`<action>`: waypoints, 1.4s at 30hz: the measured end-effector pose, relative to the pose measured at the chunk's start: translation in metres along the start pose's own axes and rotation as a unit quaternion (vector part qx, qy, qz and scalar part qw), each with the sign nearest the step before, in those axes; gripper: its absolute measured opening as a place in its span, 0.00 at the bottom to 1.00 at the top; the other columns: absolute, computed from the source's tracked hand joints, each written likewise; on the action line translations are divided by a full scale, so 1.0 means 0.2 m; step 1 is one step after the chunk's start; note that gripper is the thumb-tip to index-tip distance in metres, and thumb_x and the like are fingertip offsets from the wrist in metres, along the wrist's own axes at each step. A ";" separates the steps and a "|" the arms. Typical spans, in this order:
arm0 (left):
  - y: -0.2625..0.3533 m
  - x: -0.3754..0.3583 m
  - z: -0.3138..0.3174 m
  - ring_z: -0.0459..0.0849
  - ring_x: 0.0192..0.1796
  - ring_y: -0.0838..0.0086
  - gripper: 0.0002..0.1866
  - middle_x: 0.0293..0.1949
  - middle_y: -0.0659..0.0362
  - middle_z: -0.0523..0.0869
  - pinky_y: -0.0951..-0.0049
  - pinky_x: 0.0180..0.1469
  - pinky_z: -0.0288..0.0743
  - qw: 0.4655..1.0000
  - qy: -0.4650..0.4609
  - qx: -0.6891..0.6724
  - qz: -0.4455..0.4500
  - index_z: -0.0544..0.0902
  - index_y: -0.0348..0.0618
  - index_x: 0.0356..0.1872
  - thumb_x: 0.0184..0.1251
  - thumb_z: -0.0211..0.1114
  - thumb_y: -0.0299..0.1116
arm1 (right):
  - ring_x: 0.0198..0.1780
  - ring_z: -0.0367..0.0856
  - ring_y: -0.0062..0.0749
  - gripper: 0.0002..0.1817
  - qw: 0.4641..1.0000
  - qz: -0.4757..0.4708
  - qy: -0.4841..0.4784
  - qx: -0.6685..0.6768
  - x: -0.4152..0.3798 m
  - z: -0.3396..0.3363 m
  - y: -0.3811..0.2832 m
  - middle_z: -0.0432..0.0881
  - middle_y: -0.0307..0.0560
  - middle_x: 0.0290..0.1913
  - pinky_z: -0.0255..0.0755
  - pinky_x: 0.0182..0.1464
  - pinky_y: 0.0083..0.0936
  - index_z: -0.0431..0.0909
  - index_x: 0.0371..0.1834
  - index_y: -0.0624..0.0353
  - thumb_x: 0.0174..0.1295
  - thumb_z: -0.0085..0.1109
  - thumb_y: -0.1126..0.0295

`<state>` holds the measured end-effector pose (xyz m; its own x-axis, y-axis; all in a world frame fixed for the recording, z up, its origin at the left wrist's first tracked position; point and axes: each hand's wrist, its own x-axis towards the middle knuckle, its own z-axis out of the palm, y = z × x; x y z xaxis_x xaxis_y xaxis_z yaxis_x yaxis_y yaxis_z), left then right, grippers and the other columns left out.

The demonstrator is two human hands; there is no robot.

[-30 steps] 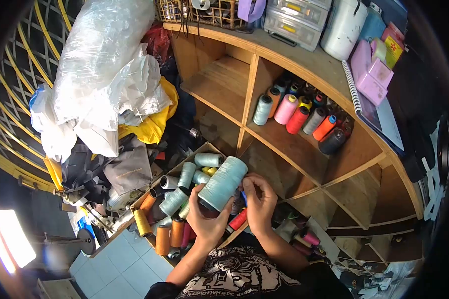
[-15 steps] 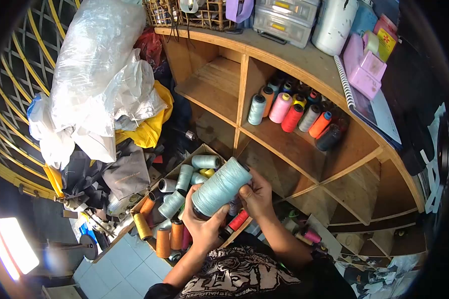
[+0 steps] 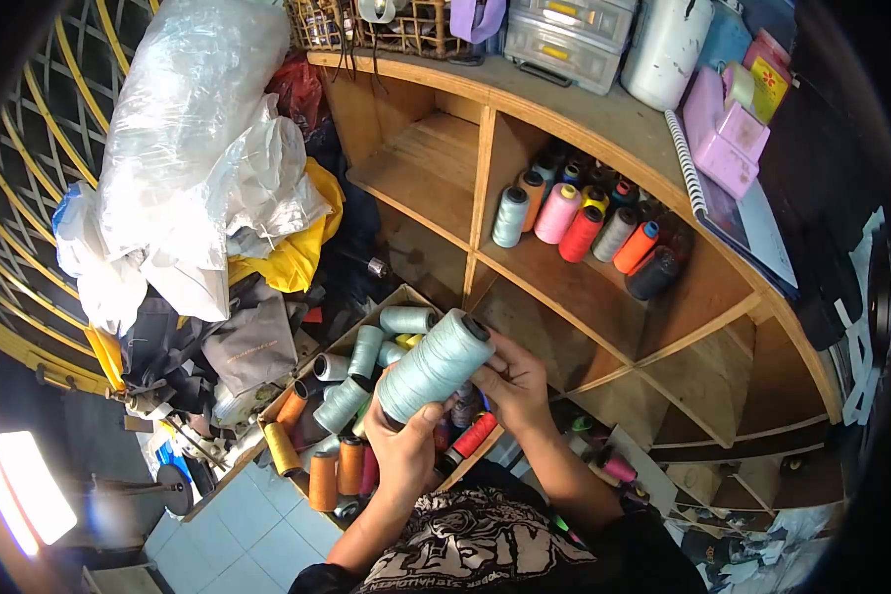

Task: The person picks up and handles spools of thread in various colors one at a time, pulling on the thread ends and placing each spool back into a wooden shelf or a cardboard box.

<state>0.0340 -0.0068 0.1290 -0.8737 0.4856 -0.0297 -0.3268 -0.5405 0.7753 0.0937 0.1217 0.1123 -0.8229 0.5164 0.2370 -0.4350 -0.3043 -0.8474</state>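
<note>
The fingers point(image 3: 391, 381) of the left hand point(image 3: 406, 445) wrap around the lower end of a big pale blue-green thread cone point(image 3: 436, 364), gripping it firmly just below the centre of the frame; the palm is hidden behind the cone. The right hand point(image 3: 515, 381) curls its fingers against the cone's upper side near the dark top hole; whether they pinch a loose thread end cannot be made out. The cone sits tilted, its top pointing to the upper right, above a cardboard box point(image 3: 406, 295) of more spools point(image 3: 366, 348), light green and orange, partly covered by both hands. To the upper right, a wooden shelf point(image 3: 584, 287) carries a row of coloured spools point(image 3: 579, 220), the back ones lost in shadow. At upper left, a clear plastic bag point(image 3: 188, 129) lies on yellow cloth point(image 3: 302, 257). The lower right cubbies are dark and unclear.
</note>
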 end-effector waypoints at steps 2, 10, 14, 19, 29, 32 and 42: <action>-0.01 0.00 -0.01 0.84 0.35 0.74 0.35 0.43 0.53 0.82 0.79 0.35 0.81 1.000 0.002 -0.027 0.000 0.69 0.30 0.58 0.48 0.75 0.30 | 0.62 0.72 0.31 0.29 0.996 0.072 0.031 0.031 -0.01 -0.03 0.02 0.72 0.52 0.63 0.66 0.65 0.29 0.61 0.68 0.70 0.64 0.57 0.80; -0.03 0.01 -0.05 0.83 0.47 0.70 0.36 0.47 0.53 0.80 0.72 0.45 0.81 0.997 -0.035 0.028 -0.063 0.68 0.32 0.59 0.50 0.76 0.33 | 0.58 0.73 0.31 0.37 0.995 0.071 -0.048 0.044 0.00 0.01 -0.05 0.73 0.49 0.58 0.70 0.60 0.31 0.65 0.65 0.67 0.53 0.72 0.70; -0.07 0.04 -0.06 0.83 0.46 0.68 0.34 0.47 0.51 0.79 0.71 0.44 0.79 0.991 -0.096 0.039 -0.087 0.66 0.34 0.62 0.56 0.73 0.33 | 0.55 0.76 0.28 0.34 0.993 0.093 0.042 -0.065 -0.02 -0.13 0.02 0.77 0.47 0.54 0.71 0.57 0.28 0.66 0.64 0.65 0.53 0.71 0.75; -0.39 0.12 -0.55 0.80 0.51 0.49 0.36 0.54 0.46 0.74 0.57 0.52 0.76 0.750 -0.229 0.620 0.042 0.65 0.39 0.64 0.55 0.71 0.36 | 0.57 0.76 0.32 0.29 0.947 -0.038 0.257 -0.191 0.08 -0.41 -0.18 0.77 0.49 0.55 0.72 0.58 0.30 0.67 0.62 0.65 0.56 0.65 0.79; -0.73 -0.04 -0.86 0.81 0.46 0.41 0.30 0.49 0.38 0.76 0.48 0.45 0.77 0.595 -0.252 0.754 -0.121 0.65 0.35 0.59 0.62 0.62 0.44 | 0.51 0.81 0.33 0.27 0.813 -0.161 0.334 -0.448 0.37 -1.02 -0.22 0.82 0.52 0.50 0.75 0.52 0.29 0.70 0.57 0.67 0.53 0.69 0.78; -0.76 -0.04 -0.90 0.82 0.41 0.38 0.36 0.45 0.33 0.78 0.48 0.41 0.79 0.636 -0.192 0.739 -0.112 0.60 0.30 0.63 0.61 0.63 0.44 | 0.48 0.83 0.36 0.28 0.788 -0.177 0.347 -0.477 0.40 -1.01 -0.19 0.83 0.55 0.48 0.76 0.50 0.29 0.71 0.57 0.67 0.52 0.70 0.75; -0.51 0.03 -0.73 0.83 0.49 0.46 0.47 0.46 0.32 0.81 0.56 0.51 0.77 0.726 -0.172 0.650 -0.144 0.56 0.28 0.68 0.50 0.70 0.42 | 0.54 0.81 0.39 0.35 0.785 -0.139 0.375 -0.472 0.36 -0.99 -0.17 0.81 0.55 0.53 0.78 0.50 0.31 0.65 0.65 0.61 0.52 0.71 0.71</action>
<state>0.0093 -0.0495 -0.0424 -0.6221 0.7129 -0.3237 0.3332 0.6152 0.7145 0.1213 0.3284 0.0641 -0.1427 0.8922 0.4284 0.1972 0.4498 -0.8711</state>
